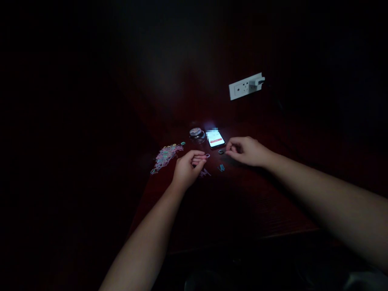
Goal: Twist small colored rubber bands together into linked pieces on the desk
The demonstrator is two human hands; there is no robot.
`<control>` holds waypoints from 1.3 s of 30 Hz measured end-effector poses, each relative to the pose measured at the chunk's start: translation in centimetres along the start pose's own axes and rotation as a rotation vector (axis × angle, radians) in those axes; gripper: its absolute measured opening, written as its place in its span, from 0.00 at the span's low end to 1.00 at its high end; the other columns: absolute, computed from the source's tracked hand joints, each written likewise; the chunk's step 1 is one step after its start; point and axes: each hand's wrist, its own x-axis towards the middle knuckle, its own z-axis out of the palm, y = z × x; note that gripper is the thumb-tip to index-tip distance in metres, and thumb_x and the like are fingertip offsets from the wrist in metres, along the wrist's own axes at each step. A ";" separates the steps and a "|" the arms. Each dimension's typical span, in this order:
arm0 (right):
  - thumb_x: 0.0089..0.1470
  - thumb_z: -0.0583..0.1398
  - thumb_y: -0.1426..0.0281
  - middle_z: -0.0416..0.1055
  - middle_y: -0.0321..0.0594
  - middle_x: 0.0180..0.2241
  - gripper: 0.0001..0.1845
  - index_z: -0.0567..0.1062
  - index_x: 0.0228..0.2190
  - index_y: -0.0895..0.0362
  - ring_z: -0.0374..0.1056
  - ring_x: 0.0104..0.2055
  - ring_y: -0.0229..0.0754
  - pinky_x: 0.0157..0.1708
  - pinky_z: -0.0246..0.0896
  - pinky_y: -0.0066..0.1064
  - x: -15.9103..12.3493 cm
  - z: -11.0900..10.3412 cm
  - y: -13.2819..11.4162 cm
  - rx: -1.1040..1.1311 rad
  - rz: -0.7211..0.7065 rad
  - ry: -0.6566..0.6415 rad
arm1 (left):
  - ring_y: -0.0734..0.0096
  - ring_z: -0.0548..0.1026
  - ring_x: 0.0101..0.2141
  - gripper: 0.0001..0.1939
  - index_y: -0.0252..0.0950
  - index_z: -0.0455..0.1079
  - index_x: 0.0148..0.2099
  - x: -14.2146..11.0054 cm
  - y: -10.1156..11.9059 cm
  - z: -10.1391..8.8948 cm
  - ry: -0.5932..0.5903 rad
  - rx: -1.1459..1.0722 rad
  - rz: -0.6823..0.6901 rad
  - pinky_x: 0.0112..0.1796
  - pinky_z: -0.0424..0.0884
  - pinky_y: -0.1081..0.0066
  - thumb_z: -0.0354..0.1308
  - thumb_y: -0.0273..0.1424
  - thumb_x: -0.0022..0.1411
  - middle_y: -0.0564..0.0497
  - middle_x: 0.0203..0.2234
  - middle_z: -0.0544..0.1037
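Observation:
My left hand [188, 166] is closed in a pinch on a small pale pinkish loop [207, 155], which sticks out past the fingertips. Curled inward, my right hand [245, 151] has its thumb and forefinger close together; whether anything is between them is too dark to tell. A small whitish oval loop [221, 152] lies just left of those fingertips. Between the hands and nearer to me are several thin blue loops [222, 167] and a few pink ones [205, 173]. Left of my left hand spreads a heap of thin coloured loops [166, 155], mostly pink, with some green and yellow.
A lit phone [216, 139] lies on the dark red table [242, 202] beyond my hands. Beside it stands a clear jar with a lid [197, 134]. On the wall, a white socket panel [245, 87] holds a plug [257, 82]. The surroundings are very dark.

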 end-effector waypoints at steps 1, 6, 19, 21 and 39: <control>0.54 0.59 0.62 0.69 0.35 0.23 0.11 0.74 0.34 0.56 0.62 0.25 0.36 0.29 0.54 0.29 -0.2 0.4 -1.0 0.036 -0.069 0.020 | 0.69 0.80 0.36 0.11 0.35 0.71 0.44 0.0 0.2 0.1 0.002 -0.016 0.000 0.37 0.78 0.70 0.62 0.31 0.59 0.46 0.35 0.80; 0.54 0.60 0.65 0.69 0.36 0.27 0.09 0.76 0.36 0.56 0.60 0.26 0.35 0.29 0.54 0.29 -0.7 2.2 -3.5 0.102 -0.254 0.092 | 0.69 0.80 0.36 0.14 0.35 0.69 0.46 -0.3 1.4 0.9 -0.014 -0.133 -0.001 0.37 0.78 0.71 0.64 0.29 0.57 0.46 0.35 0.80; 0.53 0.58 0.72 0.67 0.36 0.27 0.03 0.74 0.30 0.57 0.60 0.28 0.35 0.29 0.54 0.29 -0.6 2.6 -3.6 0.124 -0.285 0.088 | 0.74 0.78 0.32 0.20 0.35 0.64 0.51 -0.5 1.9 1.4 -0.049 -0.200 -0.049 0.34 0.75 0.74 0.63 0.27 0.56 0.48 0.33 0.79; 0.52 0.58 0.74 0.67 0.36 0.27 0.03 0.73 0.29 0.57 0.60 0.28 0.35 0.29 0.54 0.28 -0.6 2.6 -3.6 0.112 -0.286 0.062 | 0.75 0.77 0.32 0.18 0.35 0.64 0.49 -0.5 2.0 1.3 -0.044 -0.140 -0.009 0.34 0.74 0.75 0.62 0.26 0.57 0.49 0.32 0.78; 0.45 0.58 0.75 0.66 0.35 0.25 0.03 0.68 0.25 0.57 0.58 0.27 0.34 0.29 0.50 0.28 -0.6 2.3 -3.1 -0.021 -0.254 -0.052 | 0.74 0.78 0.35 0.10 0.36 0.68 0.47 -0.1 2.2 0.3 -0.179 0.159 0.101 0.37 0.75 0.74 0.58 0.26 0.62 0.49 0.35 0.79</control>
